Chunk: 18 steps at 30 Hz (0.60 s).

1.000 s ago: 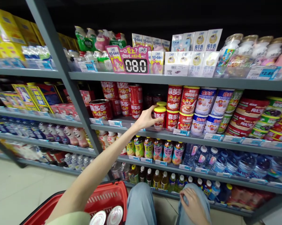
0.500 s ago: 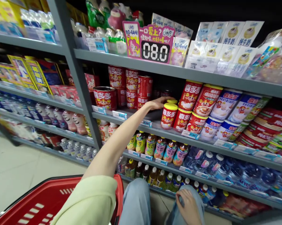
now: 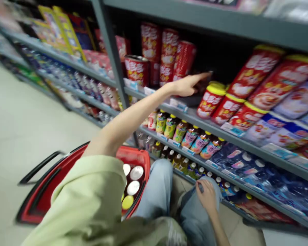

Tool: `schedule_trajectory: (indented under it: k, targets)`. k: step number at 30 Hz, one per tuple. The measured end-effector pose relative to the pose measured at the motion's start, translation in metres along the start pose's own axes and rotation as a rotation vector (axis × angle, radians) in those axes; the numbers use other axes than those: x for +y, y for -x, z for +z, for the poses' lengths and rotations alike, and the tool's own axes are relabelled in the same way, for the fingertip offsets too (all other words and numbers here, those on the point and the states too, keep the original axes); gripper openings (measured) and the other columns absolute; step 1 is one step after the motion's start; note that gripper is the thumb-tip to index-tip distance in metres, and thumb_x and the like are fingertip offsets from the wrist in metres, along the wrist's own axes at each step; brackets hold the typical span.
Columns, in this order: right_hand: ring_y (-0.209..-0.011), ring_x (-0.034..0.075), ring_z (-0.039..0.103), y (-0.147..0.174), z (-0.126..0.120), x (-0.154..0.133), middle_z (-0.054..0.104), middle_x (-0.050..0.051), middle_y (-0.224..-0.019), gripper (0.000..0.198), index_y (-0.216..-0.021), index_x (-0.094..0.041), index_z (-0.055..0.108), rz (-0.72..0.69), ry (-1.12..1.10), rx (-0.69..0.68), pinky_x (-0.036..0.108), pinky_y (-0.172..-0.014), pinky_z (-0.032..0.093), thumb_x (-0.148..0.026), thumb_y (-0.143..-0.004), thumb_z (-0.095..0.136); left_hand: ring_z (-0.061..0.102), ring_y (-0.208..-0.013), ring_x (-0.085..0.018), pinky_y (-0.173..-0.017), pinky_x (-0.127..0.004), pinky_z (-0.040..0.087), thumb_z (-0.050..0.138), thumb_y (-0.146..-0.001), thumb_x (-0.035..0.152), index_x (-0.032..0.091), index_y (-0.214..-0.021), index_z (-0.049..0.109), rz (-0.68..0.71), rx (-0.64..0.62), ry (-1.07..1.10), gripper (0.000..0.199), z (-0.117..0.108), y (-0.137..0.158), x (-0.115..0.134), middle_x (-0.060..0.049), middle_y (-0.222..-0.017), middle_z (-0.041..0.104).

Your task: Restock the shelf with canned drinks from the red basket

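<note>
My left hand (image 3: 188,85) reaches over the middle shelf, index finger stretched out and the other fingers curled, with nothing visible in it. Just right of it stands a short red can with a yellow lid (image 3: 211,99), apart from the fingers. Behind and left of the hand are stacked tall red cans (image 3: 168,51), somewhat blurred, and an open-topped looking red can (image 3: 137,70). My right hand (image 3: 206,194) lies on my right knee, fingers spread loosely over the jeans and holding nothing.
A red shopping basket (image 3: 135,155) stands on the floor at my left, with several cans inside and its black handle (image 3: 42,167) sticking out. Juice bottles (image 3: 181,131) and water bottles (image 3: 246,167) line the lower shelves. A grey post (image 3: 111,44) divides the shelving.
My view has tipped downward, showing more of the basket and its cans. My left hand has come away from the yellow-lidded cans, its index finger now extended. My right hand stays on the knee.
</note>
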State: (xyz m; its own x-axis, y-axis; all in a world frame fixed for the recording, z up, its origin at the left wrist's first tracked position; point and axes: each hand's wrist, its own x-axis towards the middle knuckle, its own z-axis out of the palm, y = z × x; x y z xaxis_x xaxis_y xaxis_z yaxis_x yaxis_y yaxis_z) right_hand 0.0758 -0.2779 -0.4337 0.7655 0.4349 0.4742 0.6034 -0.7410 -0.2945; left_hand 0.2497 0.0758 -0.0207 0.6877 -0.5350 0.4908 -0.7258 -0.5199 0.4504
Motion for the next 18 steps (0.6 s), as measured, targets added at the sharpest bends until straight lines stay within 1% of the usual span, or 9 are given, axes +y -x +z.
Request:
schedule_trajectory:
  k: [2, 3, 5, 8, 11, 13, 15, 17, 18]
  targets:
    - [-0.088, 0.024, 0.067, 0.006, -0.003, 0.007, 0.075, 0.008, -0.092, 0.029, -0.097, -0.017, 0.07, -0.038, 0.001, 0.001, 0.037, -0.087, 0.046, -0.034, -0.106, 0.049, 0.058, -0.135, -0.015, -0.109, -0.029, 0.046, 0.039, -0.089, 0.019, 0.009, -0.143, 0.048, 0.012, 0.127, -0.149, 0.055, -0.015, 0.054, 0.031, -0.006, -0.15, 0.055]
    - [-0.088, 0.024, 0.067, 0.009, -0.005, 0.011, 0.075, 0.009, -0.092, 0.03, -0.097, -0.016, 0.07, -0.055, 0.002, 0.012, 0.037, -0.087, 0.046, -0.035, -0.106, 0.05, 0.061, -0.131, -0.016, -0.105, -0.033, 0.05, 0.038, -0.092, 0.018, 0.011, -0.141, 0.049, 0.008, 0.213, -0.186, 0.052, -0.021, 0.085, 0.045, -0.003, -0.141, 0.061]
    - [-0.089, 0.025, 0.067, 0.013, -0.007, 0.019, 0.076, 0.01, -0.092, 0.031, -0.098, -0.015, 0.071, -0.072, 0.007, 0.024, 0.037, -0.088, 0.047, -0.037, -0.105, 0.051, 0.068, -0.119, -0.018, -0.1, -0.037, 0.054, 0.038, -0.098, 0.023, 0.013, -0.14, 0.051, -0.076, 0.255, -0.227, 0.045, -0.028, 0.153, 0.066, 0.001, -0.123, 0.069]
    - [-0.088, 0.025, 0.068, 0.014, -0.009, 0.025, 0.076, 0.011, -0.092, 0.033, -0.1, -0.014, 0.072, -0.085, 0.01, 0.027, 0.036, -0.086, 0.046, -0.039, -0.105, 0.051, 0.073, -0.102, -0.018, -0.091, -0.036, 0.059, 0.05, -0.099, 0.034, 0.015, -0.126, 0.064, -0.417, 0.33, -0.249, 0.036, -0.019, 0.267, 0.069, -0.003, -0.108, 0.074]
    - [-0.085, 0.025, 0.068, 0.013, -0.01, 0.025, 0.076, 0.011, -0.091, 0.036, -0.103, -0.014, 0.073, -0.097, 0.032, 0.025, 0.035, -0.082, 0.045, -0.042, -0.106, 0.05, 0.072, -0.099, -0.02, -0.093, -0.036, 0.058, 0.05, -0.098, 0.036, 0.015, -0.12, 0.069, -0.807, 0.348, -0.286, 0.036, 0.014, 0.383, 0.046, -0.008, -0.11, 0.076]
    - [-0.085, 0.025, 0.068, 0.011, -0.01, 0.023, 0.076, 0.012, -0.09, 0.038, -0.104, -0.013, 0.073, -0.116, 0.07, 0.025, 0.036, -0.081, 0.044, -0.042, -0.106, 0.049, 0.072, -0.097, -0.022, -0.092, -0.036, 0.057, 0.048, -0.096, 0.034, 0.013, -0.121, 0.069, -1.056, 0.253, -0.338, 0.038, 0.046, 0.452, 0.029, -0.011, -0.112, 0.077]
    - [-0.085, 0.026, 0.068, 0.01, -0.01, 0.021, 0.077, 0.012, -0.091, 0.037, -0.105, -0.012, 0.073, -0.137, 0.104, 0.013, 0.036, -0.082, 0.043, -0.041, -0.105, 0.049, 0.071, -0.097, -0.024, -0.09, -0.035, 0.056, 0.048, -0.093, 0.026, 0.01, -0.121, 0.069, -1.239, 0.009, -0.359, 0.038, 0.084, 0.505, 0.019, -0.014, -0.114, 0.075]
    - [-0.085, 0.026, 0.067, 0.01, -0.01, 0.021, 0.077, 0.013, -0.092, 0.036, -0.106, -0.011, 0.073, -0.157, 0.125, -0.013, 0.037, -0.083, 0.043, -0.039, -0.105, 0.049, 0.07, -0.103, -0.024, -0.092, -0.033, 0.055, 0.052, -0.091, 0.02, 0.012, -0.117, 0.071, -1.349, -0.276, -0.269, 0.033, 0.124, 0.537, 0.015, -0.014, -0.114, 0.075]
    - [-0.084, 0.026, 0.067, 0.01, -0.011, 0.021, 0.077, 0.013, -0.091, 0.036, -0.106, -0.011, 0.073, -0.167, 0.133, -0.024, 0.037, -0.084, 0.043, -0.038, -0.105, 0.049, 0.07, -0.101, -0.022, -0.091, -0.031, 0.055, 0.056, -0.09, 0.02, 0.013, -0.113, 0.072, -1.361, -0.337, -0.225, 0.029, 0.143, 0.545, 0.014, -0.012, -0.109, 0.076]
